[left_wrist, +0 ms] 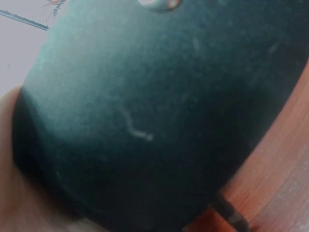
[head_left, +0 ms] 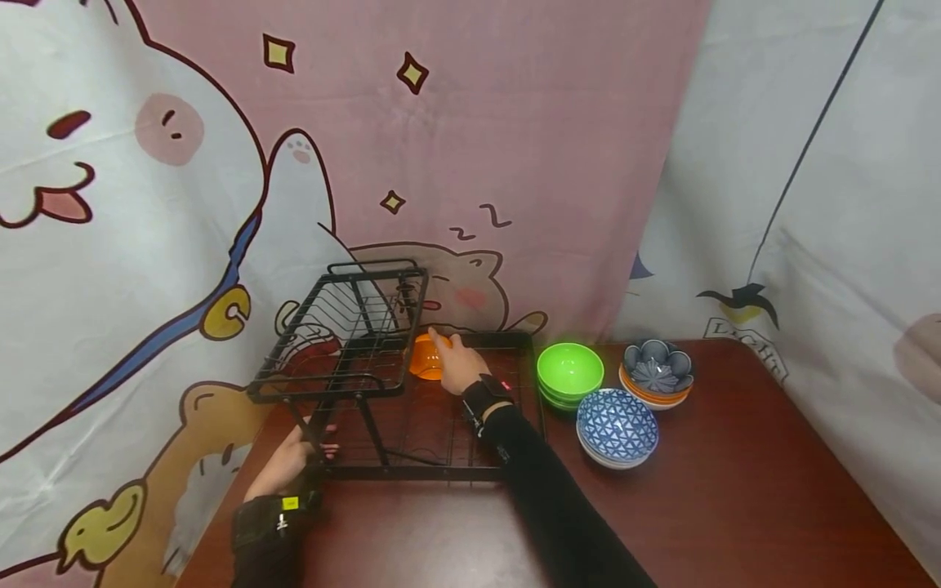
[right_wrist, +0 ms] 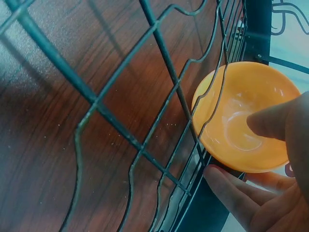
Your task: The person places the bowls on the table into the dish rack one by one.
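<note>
Fingers of the right hand (head_left: 457,365) curled round one orange bowl (head_left: 426,358) inside the rack (head_left: 345,347); left hand (head_left: 290,459) gripped its leg; three stacks of bowls (head_left: 616,425) waited.

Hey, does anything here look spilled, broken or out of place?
Nothing looks spilled or broken. The orange bowl stands on edge in the black dish rack, held by the right hand; the left hand grips the rack's front post.

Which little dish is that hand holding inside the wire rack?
Find the black wire dish rack on the left of the brown table. On its lower shelf, at the back, the right hand holds a small orange bowl tilted on edge, the only dish in the rack.
</note>
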Available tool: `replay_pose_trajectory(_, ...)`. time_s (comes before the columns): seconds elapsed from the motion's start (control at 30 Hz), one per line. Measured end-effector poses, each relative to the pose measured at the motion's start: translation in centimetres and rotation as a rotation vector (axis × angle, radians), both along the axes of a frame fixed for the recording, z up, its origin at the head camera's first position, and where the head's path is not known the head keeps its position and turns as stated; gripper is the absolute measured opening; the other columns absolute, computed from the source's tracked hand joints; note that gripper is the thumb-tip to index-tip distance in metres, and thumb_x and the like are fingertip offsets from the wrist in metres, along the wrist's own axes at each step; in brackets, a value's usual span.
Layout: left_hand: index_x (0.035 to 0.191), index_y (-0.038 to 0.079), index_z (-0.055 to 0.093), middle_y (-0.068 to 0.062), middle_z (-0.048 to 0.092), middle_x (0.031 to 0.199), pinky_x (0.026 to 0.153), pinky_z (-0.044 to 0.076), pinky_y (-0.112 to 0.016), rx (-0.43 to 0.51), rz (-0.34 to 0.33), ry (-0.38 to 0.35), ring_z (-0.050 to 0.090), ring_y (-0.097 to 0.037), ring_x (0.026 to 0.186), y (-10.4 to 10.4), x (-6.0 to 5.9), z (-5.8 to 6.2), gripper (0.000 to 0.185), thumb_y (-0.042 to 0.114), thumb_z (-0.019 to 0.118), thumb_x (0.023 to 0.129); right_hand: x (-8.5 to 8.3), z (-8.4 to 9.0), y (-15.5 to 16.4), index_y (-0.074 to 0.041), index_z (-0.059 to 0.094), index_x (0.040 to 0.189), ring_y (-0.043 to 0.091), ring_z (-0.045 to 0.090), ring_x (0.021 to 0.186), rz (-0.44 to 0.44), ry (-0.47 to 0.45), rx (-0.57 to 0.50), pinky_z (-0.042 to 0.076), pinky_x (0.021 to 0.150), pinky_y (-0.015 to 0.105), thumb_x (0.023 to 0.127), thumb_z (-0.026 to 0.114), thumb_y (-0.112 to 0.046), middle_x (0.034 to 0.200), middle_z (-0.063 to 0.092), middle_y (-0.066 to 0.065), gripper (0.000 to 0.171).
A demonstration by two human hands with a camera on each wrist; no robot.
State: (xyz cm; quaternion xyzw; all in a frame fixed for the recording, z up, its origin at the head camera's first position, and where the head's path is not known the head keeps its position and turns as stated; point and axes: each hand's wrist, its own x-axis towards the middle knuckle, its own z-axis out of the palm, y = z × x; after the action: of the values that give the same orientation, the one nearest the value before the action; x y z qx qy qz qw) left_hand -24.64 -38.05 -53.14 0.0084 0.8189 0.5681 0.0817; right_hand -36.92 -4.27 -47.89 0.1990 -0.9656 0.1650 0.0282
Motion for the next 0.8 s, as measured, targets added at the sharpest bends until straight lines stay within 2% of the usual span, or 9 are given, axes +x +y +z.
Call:
replay_pose_trajectory(0.1, 0.146, -0.006, 0.021, -0.039, 0.037, 0.143, 0.080, 0.053, -0.028, 0.077, -0.023, -0.007, 0.066, -0.015, 0.095, 0.0, -0.1, 0.0, 0.056, -0.008, 0.031, 0.091, 0.1, 0.2, 0.3, -0.033, 0.016, 0.157, 0.018, 0.052, 0.059, 0.001, -0.005, -0.008, 0.042, 0.051, 0.030, 0.081, 0.067, -0.016, 0.130, 0.049, 0.012, 0.093)
replay_pose_trajectory(0.17, 0.148, -0.006, 0.019, -0.040, 0.037, 0.142, 0.080, 0.054, -0.028, 0.064, -0.041, 0.009, 0.068, -0.017, 0.098, -0.1, -0.2, -0.1, 0.060, -0.009, 0.033, 0.090, 0.2, 0.3, 0.4, -0.034, 0.017, 0.157, 0.019, 0.052, 0.060, -0.005, -0.007, -0.014, 0.042, 0.051, 0.031, 0.080, 0.068, -0.018, 0.131, 0.049, 0.010, 0.094)
replay_pose_trajectory(0.27, 0.153, -0.004, 0.012, -0.039, 0.035, 0.145, 0.083, 0.054, -0.032, 0.063, -0.061, -0.008, 0.067, -0.024, 0.104, -0.2, -0.2, -0.2, 0.069, -0.010, 0.035, 0.088, 0.3, 0.3, 0.6, -0.033, 0.018, 0.157, 0.019, 0.053, 0.063, -0.024, -0.025, -0.035, 0.043, 0.054, 0.032, 0.079, 0.069, -0.023, 0.132, 0.049, 0.009, 0.094)
replay_pose_trajectory(0.47, 0.154, 0.001, 0.013, -0.037, 0.034, 0.147, 0.085, 0.051, -0.037, 0.053, -0.056, -0.052, 0.061, -0.040, 0.116, 0.0, 0.1, -0.4, 0.074, -0.012, 0.035, 0.084, 1.0, 0.3, 1.0, -0.030, 0.020, 0.156, 0.019, 0.054, 0.066, -0.055, -0.051, -0.045, 0.043, 0.059, 0.031, 0.080, 0.070, -0.031, 0.138, 0.047, 0.008, 0.091)
replay_pose_trajectory(0.57, 0.152, -0.003, 0.014, -0.039, 0.036, 0.145, 0.083, 0.052, -0.033, 0.033, -0.060, -0.035, 0.064, -0.037, 0.112, 0.1, 0.2, -0.2, 0.071, -0.013, 0.035, 0.084, 1.4, 0.9, 1.3, -0.030, 0.018, 0.157, 0.017, 0.054, 0.066, -0.052, -0.007, -0.001, 0.042, 0.056, 0.030, 0.080, 0.070, -0.034, 0.136, 0.049, 0.006, 0.093)
replay_pose_trajectory(0.67, 0.152, -0.004, 0.009, -0.040, 0.035, 0.144, 0.082, 0.053, -0.030, 0.041, -0.087, -0.010, 0.067, -0.030, 0.107, 0.0, 0.1, -0.1, 0.074, -0.014, 0.036, 0.084, 2.0, 2.0, 1.7, -0.031, 0.015, 0.157, 0.016, 0.054, 0.066, -0.045, 0.048, 0.033, 0.041, 0.052, 0.030, 0.081, 0.070, -0.039, 0.131, 0.052, 0.004, 0.095)
replay_pose_trajectory(0.8, 0.152, -0.004, 0.008, -0.040, 0.036, 0.144, 0.081, 0.054, -0.029, 0.042, -0.091, 0.009, 0.068, -0.029, 0.105, -0.3, -0.2, 0.0, 0.072, -0.014, 0.035, 0.086, 3.0, 3.6, 2.0, -0.031, 0.013, 0.158, 0.018, 0.060, 0.076, -0.015, 0.079, 0.040, 0.044, 0.054, 0.031, 0.083, 0.069, -0.043, 0.132, 0.052, 0.003, 0.095)
